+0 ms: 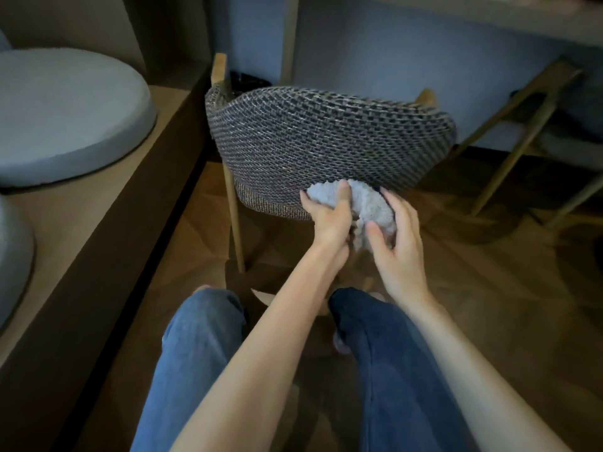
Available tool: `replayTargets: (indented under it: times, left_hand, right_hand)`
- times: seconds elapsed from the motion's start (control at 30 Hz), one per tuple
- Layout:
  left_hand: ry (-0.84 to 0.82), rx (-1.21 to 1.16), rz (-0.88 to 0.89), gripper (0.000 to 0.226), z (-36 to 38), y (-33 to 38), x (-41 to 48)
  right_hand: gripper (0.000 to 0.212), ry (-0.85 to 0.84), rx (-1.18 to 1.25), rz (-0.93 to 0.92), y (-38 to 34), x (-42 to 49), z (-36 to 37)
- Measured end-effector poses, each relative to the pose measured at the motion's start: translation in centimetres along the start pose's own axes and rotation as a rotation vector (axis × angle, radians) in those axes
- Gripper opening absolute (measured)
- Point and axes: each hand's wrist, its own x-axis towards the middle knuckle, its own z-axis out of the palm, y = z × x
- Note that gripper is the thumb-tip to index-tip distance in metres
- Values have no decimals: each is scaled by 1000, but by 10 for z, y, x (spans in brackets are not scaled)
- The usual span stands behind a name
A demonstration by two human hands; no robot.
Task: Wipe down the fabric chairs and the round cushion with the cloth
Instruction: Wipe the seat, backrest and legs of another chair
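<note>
Gripping cloth (368, 207): left hand (329, 220), right hand (396, 243), against chair (326, 141).

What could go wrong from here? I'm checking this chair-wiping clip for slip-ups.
The cloth is bunched between the left hand and right hand, so little of it may touch the fabric. It sits low on the chair back, so the upper weave might get missed. The round cushion lies off to the left, easy to forget.
</note>
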Motion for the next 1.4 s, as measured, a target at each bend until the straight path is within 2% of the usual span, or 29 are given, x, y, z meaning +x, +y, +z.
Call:
replayTargets:
  times: [0.1,0.17,0.23,0.3,0.37,0.47,0.53,0.6,0.7,0.77,0.87,1.07,1.13,1.23,1.33,1.4]
  left_hand:
    - [-243,-23,-122,57,5,4,-16]
    - [-286,156,-56,49,3,11,-31]
    - [-230,497,249,40,-3,18,-44]
    - [-147,850,712,36,-14,24,-50]
    - [-73,1065,1084,36,-20,37,-53]
    - [-30,1227,1471,35,-19,60,-52]
    - [2,1298,1582,37,-19,72,-49]
    - [14,1395,1551,41,-22,81,-43]
    - [-25,1507,1445,45,-29,94,-27]
    - [-24,1531,1427,46,-31,98,-16]
    - [-6,1505,1453,44,-31,95,-7]
    - [15,1449,1501,48,-30,89,-1]
    - [-1,1444,1507,48,-31,90,-1]
    - [-16,1430,1492,49,-32,91,-2]
    - [-18,1417,1488,52,-33,92,-2]
    - [-46,1404,1496,48,-35,93,-1]
  right_hand:
    - [46,39,63,175,4,-4,-23]
    - [34,142,149,253,3,-7,-37]
    - [29,302,195,298,2,-10,-49]
    - [30,462,146,301,-3,-10,-60]
    - [29,563,120,252,-13,-3,-64]
    - [35,570,122,81,-36,21,-53]
    - [39,474,137,-26,-48,37,-33]
    - [37,426,112,-73,-50,51,-14]
    - [38,539,-24,-108,-45,64,3]
    - [45,578,-64,-123,-37,69,11]
    - [36,591,-94,-132,-22,68,25]
    - [28,287,-130,42,30,38,58]
    - [27,256,-112,107,34,32,60]
    - [22,449,-50,105,16,22,49]
    - [19,663,39,-116,-22,29,25]
    - [20,698,88,-215,-45,52,14]
